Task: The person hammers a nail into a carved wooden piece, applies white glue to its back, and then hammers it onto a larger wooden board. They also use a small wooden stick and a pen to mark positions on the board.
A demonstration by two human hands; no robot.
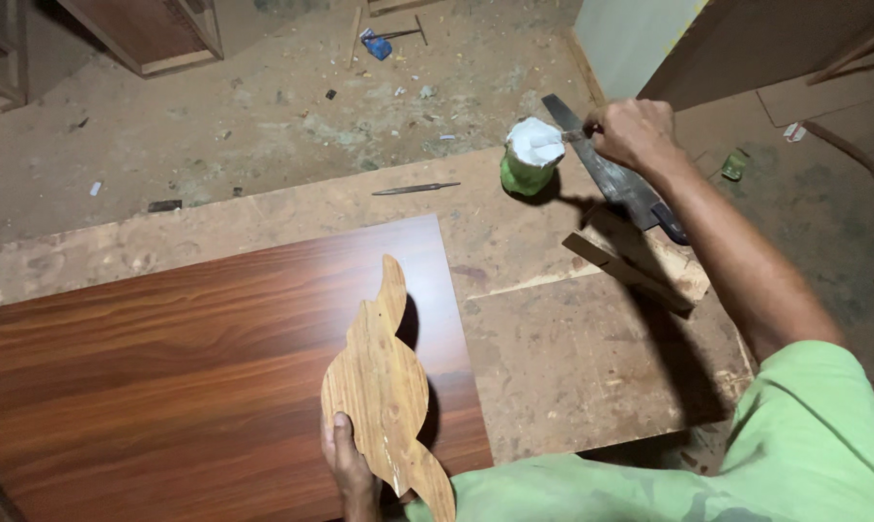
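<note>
A light green short-sleeved shirt [804, 435] covers the torso and shoulder; both forearms and 2 hands are bare.

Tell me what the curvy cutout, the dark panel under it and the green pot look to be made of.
Curvy cutout, held by the left hand: seemingly plywood or veneered board, pale visible grain, matte. Dark panel: probably laminated board, reddish woodgrain with a slight sheen. Green pot, near the right hand: likely plastic, smooth, holding white paste, perhaps glue.

Woodworking shop: dusty floor [292, 106], worn workbench [572, 348], handsaw [611, 174], laminate board [186, 367].
</note>
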